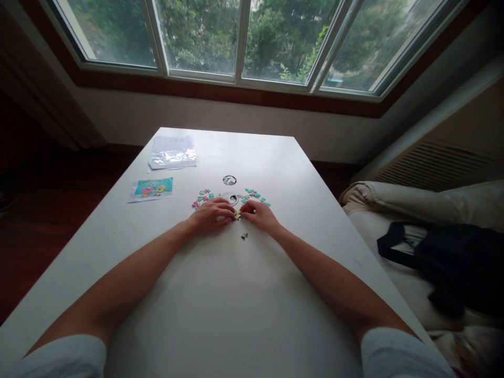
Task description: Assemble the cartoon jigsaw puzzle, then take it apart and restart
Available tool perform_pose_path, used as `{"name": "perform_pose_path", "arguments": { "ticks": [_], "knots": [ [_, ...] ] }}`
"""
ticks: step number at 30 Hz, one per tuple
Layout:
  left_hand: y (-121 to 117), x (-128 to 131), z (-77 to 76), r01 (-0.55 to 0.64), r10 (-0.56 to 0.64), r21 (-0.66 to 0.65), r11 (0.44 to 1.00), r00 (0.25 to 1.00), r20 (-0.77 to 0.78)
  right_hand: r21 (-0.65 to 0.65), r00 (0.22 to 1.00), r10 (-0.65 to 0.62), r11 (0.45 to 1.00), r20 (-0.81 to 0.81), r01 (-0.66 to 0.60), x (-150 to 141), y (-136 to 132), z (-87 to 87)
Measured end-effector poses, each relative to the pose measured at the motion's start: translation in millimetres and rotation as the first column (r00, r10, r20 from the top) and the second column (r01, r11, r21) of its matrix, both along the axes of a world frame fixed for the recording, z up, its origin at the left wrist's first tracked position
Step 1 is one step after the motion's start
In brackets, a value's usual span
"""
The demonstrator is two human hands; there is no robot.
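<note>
Small yellow jigsaw pieces (237,214) lie between my two hands on the white table (236,304). My left hand (213,216) rests low on the tabletop, its fingers curled against the left side of these pieces. From the other side, my right hand (260,216) pinches at a piece with thumb and forefinger. Fingers partly hide what is held. Loose pink and green jigsaw pieces (203,197) are scattered beyond my left hand, and teal jigsaw pieces (254,195) beyond my right. A small dark piece (244,237) lies nearer to me.
Beyond my hands are a round whitish disc (229,198) and a dark-rimmed round item (229,180). At left lie a cartoon picture sheet (153,189) and a clear plastic bag (173,153) over paper. A cream sofa (413,210) with a black bag (457,262) stands right.
</note>
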State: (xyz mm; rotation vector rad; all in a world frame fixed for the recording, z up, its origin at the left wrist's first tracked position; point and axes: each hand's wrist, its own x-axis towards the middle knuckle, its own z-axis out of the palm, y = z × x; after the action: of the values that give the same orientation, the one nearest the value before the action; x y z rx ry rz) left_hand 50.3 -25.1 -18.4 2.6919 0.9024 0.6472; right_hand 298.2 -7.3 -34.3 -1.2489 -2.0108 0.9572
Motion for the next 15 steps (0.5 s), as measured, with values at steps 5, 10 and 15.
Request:
{"name": "perform_pose_path", "arguments": {
  "ticks": [5,10,15],
  "knots": [
    [-0.4,0.1,-0.1,-0.006,0.006,-0.009,1.000,1.000,-0.026,0.065,0.995,-0.021,0.998,0.098,0.015,-2.6,-4.0,5.8],
    [-0.4,0.4,-2.1,-0.014,0.014,-0.011,1.000,1.000,-0.018,0.136,0.984,-0.018,0.991,0.177,-0.006,-4.9,-4.5,5.7],
    [-0.2,0.8,-1.1,-0.010,0.009,-0.016,1.000,1.000,-0.023,0.252,0.965,-0.061,0.968,0.254,-0.005,-7.1,-6.3,2.3]
  ]
}}
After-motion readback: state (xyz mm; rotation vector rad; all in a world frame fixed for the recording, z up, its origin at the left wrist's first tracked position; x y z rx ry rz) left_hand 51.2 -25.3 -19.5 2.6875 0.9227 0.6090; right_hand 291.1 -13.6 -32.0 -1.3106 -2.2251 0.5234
